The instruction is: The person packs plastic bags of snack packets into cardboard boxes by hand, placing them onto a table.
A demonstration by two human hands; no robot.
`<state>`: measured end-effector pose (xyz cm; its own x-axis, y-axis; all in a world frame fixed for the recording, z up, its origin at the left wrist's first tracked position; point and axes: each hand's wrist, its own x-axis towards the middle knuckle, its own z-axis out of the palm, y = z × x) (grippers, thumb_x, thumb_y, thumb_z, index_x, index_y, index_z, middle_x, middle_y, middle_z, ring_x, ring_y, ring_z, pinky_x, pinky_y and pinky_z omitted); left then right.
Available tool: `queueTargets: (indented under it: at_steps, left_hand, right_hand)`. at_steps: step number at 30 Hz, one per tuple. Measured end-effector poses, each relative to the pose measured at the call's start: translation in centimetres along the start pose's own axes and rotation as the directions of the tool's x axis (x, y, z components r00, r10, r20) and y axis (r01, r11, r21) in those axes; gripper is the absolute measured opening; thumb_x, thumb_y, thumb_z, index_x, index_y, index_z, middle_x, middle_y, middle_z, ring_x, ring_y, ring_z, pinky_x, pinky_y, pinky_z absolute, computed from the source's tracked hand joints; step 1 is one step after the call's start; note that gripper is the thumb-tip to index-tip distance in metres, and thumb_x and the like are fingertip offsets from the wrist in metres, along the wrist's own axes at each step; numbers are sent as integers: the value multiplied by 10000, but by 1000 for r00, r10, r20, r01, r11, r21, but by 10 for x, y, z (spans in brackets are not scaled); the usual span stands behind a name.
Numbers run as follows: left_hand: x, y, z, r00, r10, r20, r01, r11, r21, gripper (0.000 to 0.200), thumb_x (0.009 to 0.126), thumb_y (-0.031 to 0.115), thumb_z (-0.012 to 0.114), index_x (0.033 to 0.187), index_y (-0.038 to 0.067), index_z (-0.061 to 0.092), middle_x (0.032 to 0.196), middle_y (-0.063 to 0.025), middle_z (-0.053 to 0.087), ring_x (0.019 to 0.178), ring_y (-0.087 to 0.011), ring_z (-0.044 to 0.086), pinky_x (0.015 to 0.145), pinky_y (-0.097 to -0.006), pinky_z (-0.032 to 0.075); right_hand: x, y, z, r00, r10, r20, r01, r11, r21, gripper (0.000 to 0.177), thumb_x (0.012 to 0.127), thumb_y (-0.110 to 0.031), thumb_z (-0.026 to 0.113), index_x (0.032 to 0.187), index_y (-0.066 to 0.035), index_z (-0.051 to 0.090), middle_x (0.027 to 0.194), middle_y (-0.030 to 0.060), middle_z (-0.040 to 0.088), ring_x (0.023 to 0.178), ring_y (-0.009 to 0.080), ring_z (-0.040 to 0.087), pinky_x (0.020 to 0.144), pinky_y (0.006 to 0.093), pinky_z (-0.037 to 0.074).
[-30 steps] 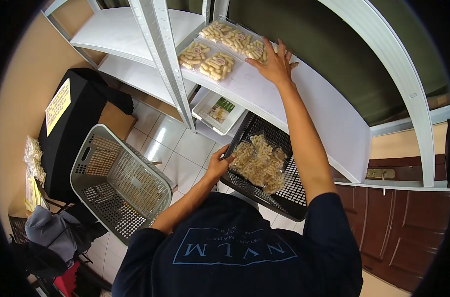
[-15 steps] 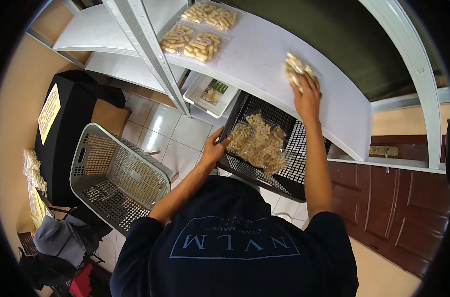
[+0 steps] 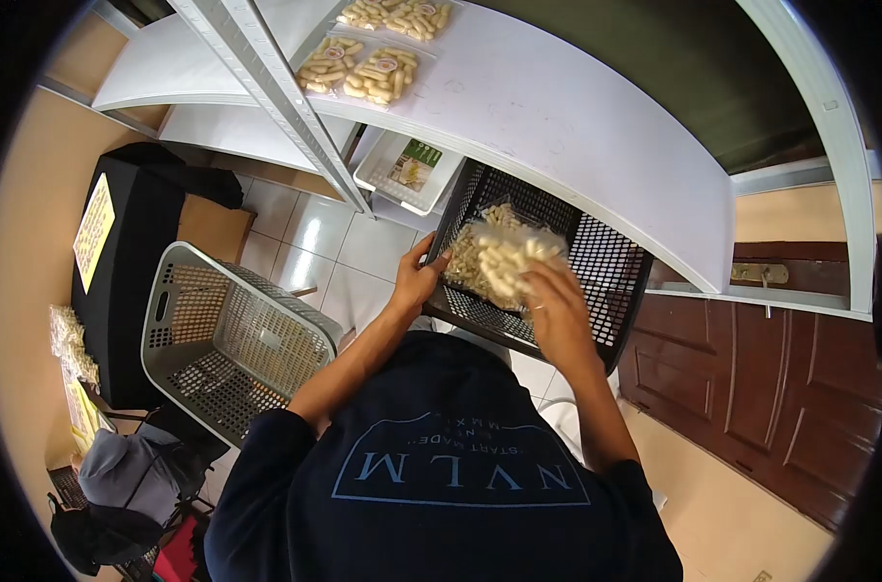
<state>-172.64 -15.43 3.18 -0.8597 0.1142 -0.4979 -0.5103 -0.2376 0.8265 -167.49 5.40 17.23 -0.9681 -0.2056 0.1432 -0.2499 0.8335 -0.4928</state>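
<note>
Holding the black mesh basket (image 3: 608, 283) by its rim with our left hand (image 3: 416, 281), we've got our right hand (image 3: 557, 315) closed around a snack packet (image 3: 504, 254) right over it.

Right hand (image 3: 557, 315) holds a snack packet (image 3: 514, 254) over the black basket (image 3: 610, 276), left hand (image 3: 416, 281) gripping its rim.
</note>
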Motion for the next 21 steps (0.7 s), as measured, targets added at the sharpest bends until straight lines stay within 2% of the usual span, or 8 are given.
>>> queueTargets:
  at_steps: [6, 11, 13, 14, 16, 17, 19, 21]
  left_hand:
    - [5, -10, -4, 999, 38, -8, -38, 998, 51, 485, 876, 66, 639, 1331, -17, 492, 1158, -82, 622, 988, -136, 585, 842, -246, 465]
    - [8, -16, -3, 998, 64, -5, -64, 997, -37, 504, 859, 55, 653, 1329, -27, 490, 1195, -101, 608, 1047, -153, 568, 885, -254, 447]
    - [8, -17, -3, 999, 25, -21, -26, 998, -55, 516, 853, 59, 660, 1329, -34, 484, 1213, -111, 599, 1071, -169, 564, 912, -260, 438]
    - [15, -29, -6, 998, 63, -19, -64, 997, -41, 518, 850, 62, 664, 1326, -40, 485, 1207, -113, 602, 1066, -171, 566, 909, -262, 440]
    - [15, -29, -7, 990, 140, -7, -140, 990, 27, 508, 847, 63, 663, 1318, -32, 498, 1181, -108, 615, 1042, -169, 575, 892, -267, 446]
    - [12, -26, -6, 989, 146, -15, -146, 989, 26, 508, 847, 63, 663, 1318, -32, 498, 1181, -108, 615, 1042, -169, 575, 892, -267, 446]
    - [9, -20, -5, 999, 49, -4, -49, 998, -46, 497, 845, 58, 656, 1316, -11, 510, 1161, -98, 628, 1031, -160, 575, 885, -269, 448]
    - [6, -14, -4, 1000, 29, 2, -29, 999, -40, 488, 844, 54, 648, 1314, 16, 523, 1146, -79, 635, 1007, -152, 578, 878, -269, 448]
  right_hand:
    - [-14, 118, 124, 947, 182, 266, -149, 979, -141, 332, 841, -140, 602, 1130, 22, 606, 1217, 212, 579, 1154, 383, 519, 1014, 451, 391]
    - [-2, 96, 136, 923, 158, 351, -46, 950, -308, 421, 801, -210, 657, 1156, 9, 605, 1219, 215, 582, 1180, 385, 502, 1000, 451, 397]
    - [23, 96, 138, 784, 213, 582, -96, 969, -226, 404, 792, -243, 677, 1114, -3, 631, 1168, 226, 604, 1151, 374, 531, 978, 444, 424]
    - [54, 66, 109, 772, 146, 619, -63, 986, -154, 324, 803, -255, 675, 1006, -2, 673, 998, 217, 660, 964, 339, 633, 835, 414, 498]
    - [113, -7, 46, 851, 17, 525, -111, 983, 148, 276, 798, -252, 693, 868, 14, 684, 793, 192, 671, 725, 305, 663, 665, 376, 509]
    - [139, -32, 33, 920, -21, 391, -47, 986, 162, 269, 789, -246, 716, 767, 18, 669, 666, 166, 645, 588, 278, 629, 579, 358, 480]
    - [187, -71, 18, 972, -215, 97, 200, 970, 141, 324, 788, -297, 726, 856, 8, 644, 793, 182, 646, 783, 343, 619, 711, 407, 485]
    - [240, -87, 36, 910, -403, -99, 410, 910, 61, 588, 743, -347, 764, 1198, -46, 543, 1220, 192, 516, 1104, 385, 489, 872, 521, 413]
